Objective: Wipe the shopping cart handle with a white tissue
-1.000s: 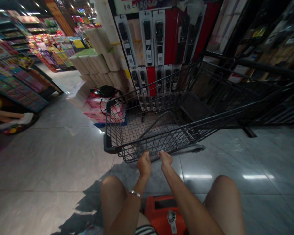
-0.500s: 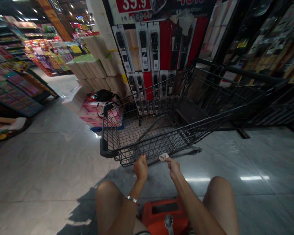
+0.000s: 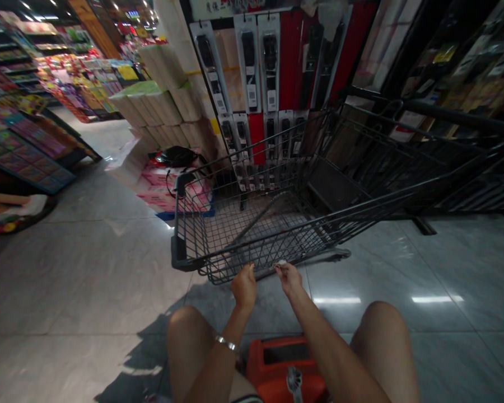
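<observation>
A dark wire shopping cart (image 3: 269, 235) stands across the middle of the view. My left hand (image 3: 244, 285) is closed beside the cart's lower front side; what its fingers pinch is too small to make out. To its right, my right hand (image 3: 289, 277) pinches a small whitish piece (image 3: 280, 263), mostly covered by the fingers. The hands are a short distance apart, in front of the cart's wire side. An orange case-like object (image 3: 277, 369) with a dark window sits between my knees.
Hanging packaged straps (image 3: 250, 73) fill a rack behind the cart. Stacked paper packs (image 3: 159, 103) and pink packages (image 3: 159, 187) stand at its left. A slanted display (image 3: 29, 140) is farther left. Grey floor tiles (image 3: 109, 280) surround the cart.
My right hand has moved slightly left and up, and the whitish piece shows less. My left hand has barely shifted. The view has tilted down a little.
</observation>
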Tool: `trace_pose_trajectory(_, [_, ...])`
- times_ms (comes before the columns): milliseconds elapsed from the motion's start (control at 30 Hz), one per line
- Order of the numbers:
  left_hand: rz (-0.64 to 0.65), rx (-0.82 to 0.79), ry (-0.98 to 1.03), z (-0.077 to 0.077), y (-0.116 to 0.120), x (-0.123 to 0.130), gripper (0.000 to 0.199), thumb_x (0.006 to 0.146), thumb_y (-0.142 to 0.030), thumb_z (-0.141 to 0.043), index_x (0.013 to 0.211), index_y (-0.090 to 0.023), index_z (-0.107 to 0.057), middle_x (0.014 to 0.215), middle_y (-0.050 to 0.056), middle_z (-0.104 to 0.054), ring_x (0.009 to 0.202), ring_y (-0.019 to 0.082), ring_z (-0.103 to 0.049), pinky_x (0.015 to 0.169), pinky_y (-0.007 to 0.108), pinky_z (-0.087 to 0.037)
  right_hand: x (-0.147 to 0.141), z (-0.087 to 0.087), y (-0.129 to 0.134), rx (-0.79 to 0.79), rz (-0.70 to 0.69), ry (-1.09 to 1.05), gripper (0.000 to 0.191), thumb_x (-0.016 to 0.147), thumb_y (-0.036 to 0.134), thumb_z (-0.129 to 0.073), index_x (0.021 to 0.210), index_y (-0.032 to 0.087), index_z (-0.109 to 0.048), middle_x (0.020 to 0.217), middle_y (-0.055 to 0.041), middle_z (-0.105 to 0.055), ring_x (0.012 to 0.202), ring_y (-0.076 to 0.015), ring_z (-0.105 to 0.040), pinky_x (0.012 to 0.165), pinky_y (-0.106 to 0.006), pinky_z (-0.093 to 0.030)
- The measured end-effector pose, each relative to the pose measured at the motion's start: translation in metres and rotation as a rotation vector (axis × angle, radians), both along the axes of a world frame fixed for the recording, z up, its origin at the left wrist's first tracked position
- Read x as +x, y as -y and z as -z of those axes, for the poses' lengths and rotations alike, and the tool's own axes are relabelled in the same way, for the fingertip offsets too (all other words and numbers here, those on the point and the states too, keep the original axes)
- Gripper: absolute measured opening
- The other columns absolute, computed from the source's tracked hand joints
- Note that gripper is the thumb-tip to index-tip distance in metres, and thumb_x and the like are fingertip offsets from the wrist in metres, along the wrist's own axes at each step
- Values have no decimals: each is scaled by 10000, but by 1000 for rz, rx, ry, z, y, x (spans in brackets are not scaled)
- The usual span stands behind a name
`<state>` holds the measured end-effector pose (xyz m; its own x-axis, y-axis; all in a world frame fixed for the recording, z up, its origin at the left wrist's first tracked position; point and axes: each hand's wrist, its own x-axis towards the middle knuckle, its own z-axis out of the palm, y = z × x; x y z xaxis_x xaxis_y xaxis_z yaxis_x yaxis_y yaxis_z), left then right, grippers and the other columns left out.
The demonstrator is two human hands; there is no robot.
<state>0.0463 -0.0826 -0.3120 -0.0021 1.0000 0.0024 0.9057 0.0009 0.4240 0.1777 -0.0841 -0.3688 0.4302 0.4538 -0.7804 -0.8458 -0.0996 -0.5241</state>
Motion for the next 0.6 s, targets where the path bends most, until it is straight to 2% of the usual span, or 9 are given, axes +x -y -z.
trace_pose_trajectory(100, [4, -14, -7, 0, 0, 1, 323, 909, -330, -365, 873, -202, -660, 718, 56, -686, 655, 145, -605, 585, 236, -297, -4, 3, 0, -18, 20, -16, 142, 712, 65, -653, 629, 148, -573, 593, 35, -617, 571, -90, -616, 581, -198, -535])
trace_pose_trajectory(167, [1, -19, -11, 0, 0, 2, 327, 911, -329, -358, 897, -202, -659, 737, 59, -690, 661, 146, -608, 586, 239, -301, -7, 4, -2, -52, 22, -22, 53, 815, 177, -630, 800, 130, -609, 760, 7, -644, 655, -98, -622, 619, -236, -538])
trace_pose_trajectory(233, [-2, -23, -16, -1, 0, 3, 330, 912, -327, -354, 929, -203, -659, 753, 61, -693, 671, 148, -611, 586, 240, -303, -8, 4, -5, -87, 17, -25, 202, 878, 285, -578, 1013, 136, -591, 969, -35, -631, 794, -131, -624, 690, -301, -541])
trace_pose_trajectory(300, [-5, -26, -20, -2, -1, 4, 329, 911, -328, -358, 947, -202, -660, 754, 61, -693, 676, 150, -612, 582, 239, -303, -7, 3, -9, -106, 5, -22, 301, 892, 334, -553, 1137, 158, -548, 1110, -63, -589, 915, -170, -609, 766, -363, -531])
trace_pose_trajectory(400, [-10, -30, -24, -4, -3, 4, 325, 911, -329, -366, 957, -202, -661, 741, 63, -688, 665, 153, -607, 572, 239, -294, -3, -2, -14, -93, -19, -7, 330, 888, 339, -557, 1168, 167, -535, 1165, -72, -569, 977, -193, -594, 816, -397, -516])
trace_pose_trajectory(600, [-1, -23, -27, -8, -5, 4, 305, 903, -338, -395, 903, -199, -666, 679, 51, -663, 614, 149, -579, 551, 242, -265, 0, -13, -16, 22, -45, 32, 339, 890, 346, -553, 1177, 169, -529, 1171, -74, -565, 982, -195, -592, 820, -401, -514])
